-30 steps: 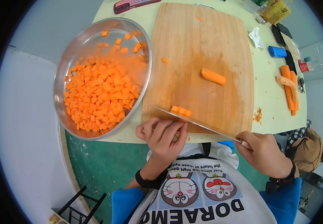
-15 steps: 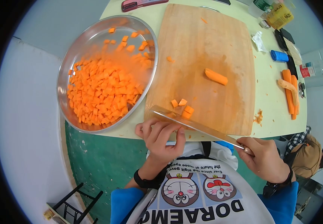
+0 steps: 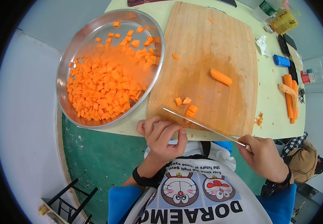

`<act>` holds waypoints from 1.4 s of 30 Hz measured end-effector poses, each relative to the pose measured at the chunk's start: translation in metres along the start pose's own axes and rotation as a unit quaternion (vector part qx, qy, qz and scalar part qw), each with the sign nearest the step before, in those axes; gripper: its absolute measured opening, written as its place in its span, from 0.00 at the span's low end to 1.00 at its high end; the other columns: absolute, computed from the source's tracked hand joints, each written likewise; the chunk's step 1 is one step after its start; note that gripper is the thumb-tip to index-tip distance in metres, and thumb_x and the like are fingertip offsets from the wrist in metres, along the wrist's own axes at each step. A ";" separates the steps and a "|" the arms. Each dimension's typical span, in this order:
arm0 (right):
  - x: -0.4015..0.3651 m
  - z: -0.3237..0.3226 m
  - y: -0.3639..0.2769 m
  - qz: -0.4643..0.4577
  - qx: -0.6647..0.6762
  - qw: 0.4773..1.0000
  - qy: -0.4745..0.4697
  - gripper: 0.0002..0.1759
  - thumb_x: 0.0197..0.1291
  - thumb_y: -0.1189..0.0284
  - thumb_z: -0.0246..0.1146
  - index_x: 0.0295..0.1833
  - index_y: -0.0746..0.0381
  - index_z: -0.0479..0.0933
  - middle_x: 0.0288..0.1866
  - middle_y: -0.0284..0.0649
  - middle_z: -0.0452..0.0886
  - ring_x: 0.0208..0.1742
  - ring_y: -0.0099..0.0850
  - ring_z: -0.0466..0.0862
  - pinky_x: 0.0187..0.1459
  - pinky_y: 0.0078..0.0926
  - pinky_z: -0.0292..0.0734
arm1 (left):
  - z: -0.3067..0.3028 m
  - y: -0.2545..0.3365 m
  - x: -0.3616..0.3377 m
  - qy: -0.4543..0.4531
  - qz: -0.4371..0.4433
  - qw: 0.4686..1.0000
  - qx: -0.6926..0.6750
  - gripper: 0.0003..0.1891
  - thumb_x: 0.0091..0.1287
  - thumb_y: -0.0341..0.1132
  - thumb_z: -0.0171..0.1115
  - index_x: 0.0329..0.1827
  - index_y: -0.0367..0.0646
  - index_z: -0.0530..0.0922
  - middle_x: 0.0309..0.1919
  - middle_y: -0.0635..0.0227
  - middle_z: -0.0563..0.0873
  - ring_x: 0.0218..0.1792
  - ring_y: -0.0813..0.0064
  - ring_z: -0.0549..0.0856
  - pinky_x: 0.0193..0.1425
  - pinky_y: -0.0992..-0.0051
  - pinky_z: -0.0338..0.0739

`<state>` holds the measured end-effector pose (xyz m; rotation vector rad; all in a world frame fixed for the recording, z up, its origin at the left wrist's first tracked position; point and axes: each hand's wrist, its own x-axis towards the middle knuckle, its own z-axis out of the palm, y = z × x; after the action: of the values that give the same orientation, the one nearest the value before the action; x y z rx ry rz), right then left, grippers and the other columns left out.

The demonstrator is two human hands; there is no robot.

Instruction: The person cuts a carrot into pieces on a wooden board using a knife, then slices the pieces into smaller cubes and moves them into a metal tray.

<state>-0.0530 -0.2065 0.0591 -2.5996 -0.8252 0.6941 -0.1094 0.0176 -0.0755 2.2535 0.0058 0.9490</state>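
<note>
My right hand (image 3: 260,155) is wrapped round the handle of a kitchen knife (image 3: 202,126). The blade reaches left over the near edge of a wooden cutting board (image 3: 191,37). At that same edge, my left hand (image 3: 165,138) has its fingers curled close behind the blade; what they press on, if anything, is hidden. Cut carrot cubes (image 3: 190,111) lie just beyond the blade. Farther up the board rests a peeled carrot piece (image 3: 220,77). To the left, a round metal tray (image 3: 66,67) holds a heap of diced carrot (image 3: 101,87).
Whole carrots (image 3: 289,99) lie on the table's right side, near a blue roll (image 3: 281,61) and a crumpled tissue (image 3: 262,45). Bottles (image 3: 284,21) stand at the far right corner. A black-framed stool (image 3: 70,201) is on the green floor at lower left.
The knife blade has turned to a more edge-on angle, and its tip sits slightly farther right. Both hands keep nearly the same place while the whole view has shifted a little.
</note>
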 end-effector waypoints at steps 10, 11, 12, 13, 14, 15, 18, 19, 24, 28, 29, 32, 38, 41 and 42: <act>0.002 0.002 0.002 -0.015 -0.058 0.998 -0.003 0.09 0.57 0.71 0.61 0.32 0.63 0.69 0.18 0.42 0.74 0.20 0.43 0.77 0.21 0.35 0.72 | -0.003 -0.002 -0.001 0.002 0.013 0.999 -0.048 0.06 0.41 0.27 0.63 0.23 0.46 0.77 0.23 0.74 0.78 0.32 0.68 0.74 0.45 0.70 0.60; 0.001 0.002 0.002 -0.017 -0.058 0.998 0.003 0.09 0.57 0.71 0.61 0.32 0.63 0.69 0.18 0.42 0.74 0.20 0.43 0.77 0.21 0.35 0.72 | -0.003 -0.003 -0.001 0.004 0.018 0.999 -0.047 0.06 0.41 0.27 0.63 0.23 0.46 0.77 0.23 0.74 0.78 0.32 0.68 0.74 0.45 0.70 0.60; -0.002 0.002 0.002 -0.036 -0.028 0.998 0.031 0.08 0.56 0.71 0.62 0.33 0.63 0.71 0.19 0.42 0.75 0.20 0.41 0.78 0.21 0.33 0.72 | -0.004 -0.003 -0.001 0.011 0.007 0.998 -0.064 0.06 0.42 0.28 0.63 0.24 0.45 0.77 0.23 0.72 0.78 0.31 0.67 0.74 0.45 0.69 0.61; -0.004 0.001 0.002 -0.054 0.003 0.997 0.059 0.08 0.56 0.72 0.63 0.34 0.64 0.72 0.19 0.43 0.75 0.19 0.40 0.78 0.20 0.31 0.72 | -0.005 -0.003 -0.001 0.015 -0.005 0.997 -0.081 0.06 0.43 0.28 0.64 0.25 0.45 0.77 0.23 0.71 0.77 0.30 0.66 0.74 0.45 0.68 0.62; -0.007 -0.001 0.000 -0.055 0.005 0.997 0.062 0.08 0.56 0.72 0.63 0.34 0.64 0.72 0.19 0.43 0.75 0.19 0.40 0.78 0.20 0.31 0.72 | -0.006 -0.005 -0.001 0.015 -0.001 0.997 -0.080 0.06 0.43 0.28 0.64 0.25 0.45 0.77 0.23 0.71 0.77 0.30 0.66 0.74 0.45 0.68 0.62; -0.011 -0.005 -0.002 -0.043 0.036 0.995 0.083 0.07 0.54 0.74 0.64 0.36 0.65 0.73 0.19 0.43 0.75 0.19 0.38 0.78 0.20 0.29 0.72 | -0.007 -0.007 -0.001 0.013 -0.012 0.996 -0.085 0.08 0.45 0.30 0.65 0.28 0.43 0.77 0.26 0.69 0.78 0.31 0.66 0.75 0.46 0.67 0.63; -0.021 -0.014 -0.002 -0.015 0.079 0.988 0.133 0.09 0.52 0.76 0.66 0.38 0.66 0.75 0.20 0.43 0.76 0.17 0.35 0.77 0.20 0.25 0.70 | -0.005 -0.002 0.018 -0.010 -0.011 0.999 -0.031 0.14 0.47 0.36 0.68 0.36 0.42 0.77 0.33 0.67 0.78 0.32 0.65 0.75 0.45 0.67 0.65; -0.023 -0.015 -0.001 -0.002 0.087 0.984 0.157 0.10 0.51 0.77 0.67 0.39 0.67 0.76 0.20 0.43 0.75 0.17 0.33 0.76 0.21 0.23 0.70 | -0.004 0.001 0.030 -0.026 -0.006 0.999 0.031 0.18 0.49 0.39 0.69 0.40 0.42 0.76 0.37 0.66 0.78 0.33 0.64 0.76 0.43 0.68 0.66; -0.032 -0.004 0.018 0.029 0.075 0.973 0.215 0.11 0.48 0.78 0.68 0.38 0.67 0.75 0.20 0.42 0.74 0.17 0.34 0.75 0.21 0.23 0.69 | 0.005 0.002 0.061 -0.179 0.147 0.967 0.110 0.21 0.50 0.45 0.69 0.43 0.44 0.76 0.39 0.67 0.76 0.35 0.66 0.76 0.38 0.69 0.68; -0.035 0.012 0.038 -0.013 0.027 0.959 0.281 0.15 0.41 0.78 0.69 0.38 0.66 0.76 0.21 0.41 0.75 0.19 0.36 0.76 0.23 0.26 0.71 | 0.015 -0.003 0.064 -0.222 0.235 0.942 0.087 0.17 0.51 0.41 0.69 0.42 0.45 0.77 0.33 0.69 0.76 0.30 0.70 0.78 0.28 0.72 0.71; -0.036 0.014 0.041 -0.009 0.032 0.957 0.289 0.15 0.41 0.78 0.69 0.38 0.66 0.76 0.21 0.41 0.75 0.19 0.36 0.76 0.23 0.26 0.71 | 0.017 -0.004 0.064 -0.225 0.244 0.939 0.088 0.17 0.51 0.41 0.69 0.42 0.45 0.77 0.33 0.69 0.76 0.30 0.70 0.78 0.28 0.72 0.71; -0.037 0.021 0.050 -0.013 0.026 0.952 0.306 0.17 0.39 0.77 0.69 0.39 0.64 0.76 0.20 0.39 0.75 0.20 0.36 0.77 0.23 0.28 0.71 | 0.015 -0.010 0.064 -0.209 0.260 0.940 0.066 0.17 0.49 0.37 0.70 0.41 0.44 0.77 0.28 0.68 0.75 0.24 0.70 0.78 0.21 0.73 0.71; -0.040 0.028 0.069 -0.031 -0.043 0.942 0.331 0.18 0.38 0.72 0.69 0.39 0.62 0.76 0.18 0.36 0.72 0.19 0.33 0.76 0.22 0.28 0.69 | 0.008 -0.010 0.060 -0.253 0.241 0.927 0.139 0.14 0.49 0.33 0.70 0.38 0.44 0.78 0.23 0.68 0.74 0.19 0.67 0.78 0.20 0.72 0.71; -0.041 0.031 0.076 -0.042 -0.077 0.946 0.312 0.18 0.38 0.69 0.70 0.38 0.61 0.75 0.17 0.34 0.70 0.18 0.32 0.74 0.21 0.28 0.68 | 0.007 -0.009 0.064 -0.276 0.215 0.927 0.134 0.11 0.52 0.34 0.69 0.35 0.42 0.79 0.20 0.67 0.75 0.17 0.69 0.77 0.19 0.73 0.71; -0.042 0.032 0.078 -0.044 -0.085 0.947 0.306 0.18 0.38 0.68 0.70 0.37 0.60 0.75 0.17 0.33 0.69 0.18 0.31 0.74 0.21 0.28 0.68 | 0.008 -0.004 0.067 -0.238 0.134 0.958 0.092 0.10 0.53 0.35 0.69 0.33 0.41 0.79 0.18 0.66 0.76 0.16 0.69 0.77 0.20 0.73 0.70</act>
<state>-0.0653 -0.2873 0.0134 -2.6591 -0.8064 -0.2277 -0.0546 0.0333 -0.0398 2.6523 -0.4511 0.5269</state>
